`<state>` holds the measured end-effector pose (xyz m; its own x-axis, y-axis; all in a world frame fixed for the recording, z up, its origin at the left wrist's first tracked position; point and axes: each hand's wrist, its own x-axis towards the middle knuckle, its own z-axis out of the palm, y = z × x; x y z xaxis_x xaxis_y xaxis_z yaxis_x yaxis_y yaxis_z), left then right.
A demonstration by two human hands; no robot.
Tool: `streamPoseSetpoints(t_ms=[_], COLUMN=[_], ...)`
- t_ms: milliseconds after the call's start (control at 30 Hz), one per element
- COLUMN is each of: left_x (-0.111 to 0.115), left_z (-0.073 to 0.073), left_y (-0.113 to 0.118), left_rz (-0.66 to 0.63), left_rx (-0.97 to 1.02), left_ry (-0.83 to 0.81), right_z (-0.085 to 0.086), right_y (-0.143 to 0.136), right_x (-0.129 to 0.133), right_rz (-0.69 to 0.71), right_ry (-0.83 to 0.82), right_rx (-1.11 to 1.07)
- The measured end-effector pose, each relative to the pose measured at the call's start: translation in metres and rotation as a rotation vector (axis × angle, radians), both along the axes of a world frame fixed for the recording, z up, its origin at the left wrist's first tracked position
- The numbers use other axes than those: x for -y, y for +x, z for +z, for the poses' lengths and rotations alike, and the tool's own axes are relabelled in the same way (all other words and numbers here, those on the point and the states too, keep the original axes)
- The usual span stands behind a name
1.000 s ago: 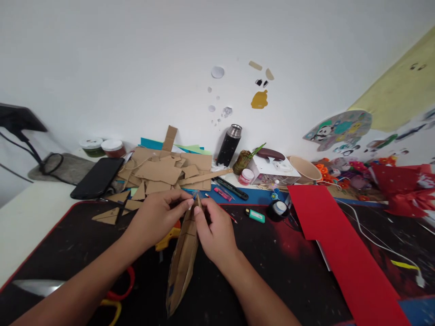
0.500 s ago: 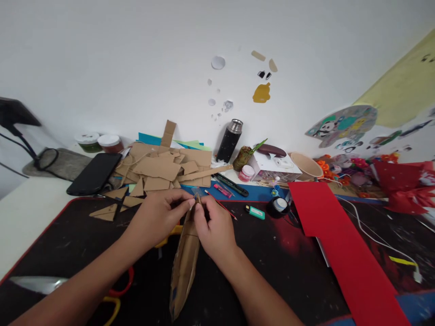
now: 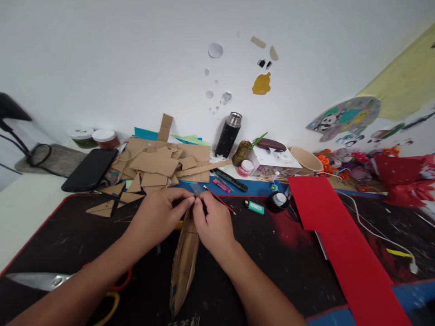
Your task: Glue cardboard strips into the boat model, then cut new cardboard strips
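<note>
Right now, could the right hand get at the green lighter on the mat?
Likely yes: the green lighter lies just right of the right hand, with nothing standing between them, though that hand is holding the cardboard piece.

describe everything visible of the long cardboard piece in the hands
The cardboard piece is brown and trough-like, with raised sides, tapering to a point at the near end. A blue patch marks its left edge. The left hand and right hand pinch its far end, partly hiding it. It slants over the dark mat.
</note>
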<state>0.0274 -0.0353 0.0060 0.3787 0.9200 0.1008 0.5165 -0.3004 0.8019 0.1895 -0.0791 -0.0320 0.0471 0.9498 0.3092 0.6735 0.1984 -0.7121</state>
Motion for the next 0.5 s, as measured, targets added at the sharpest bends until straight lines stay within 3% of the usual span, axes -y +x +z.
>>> streamPoseSetpoints(t_ms=[133, 300, 500], left_x=[0.007, 0.017, 0.015], left_z=[-0.005, -0.016, -0.020], left_y=[0.004, 0.010, 0.004], left_rz=[0.024, -0.055, -0.149], left_rx=[-0.130, -0.299, -0.296], left_ry=[0.122, 0.234, 0.250], right_z=[-0.002, -0.006, -0.010], right_y=[0.000, 0.002, 0.007], right_x=[0.000, -0.004, -0.008], right_rz=[-0.021, -0.054, -0.065], right_ry=[-0.019, -0.069, -0.056], right_rx=[-0.007, -0.058, -0.138])
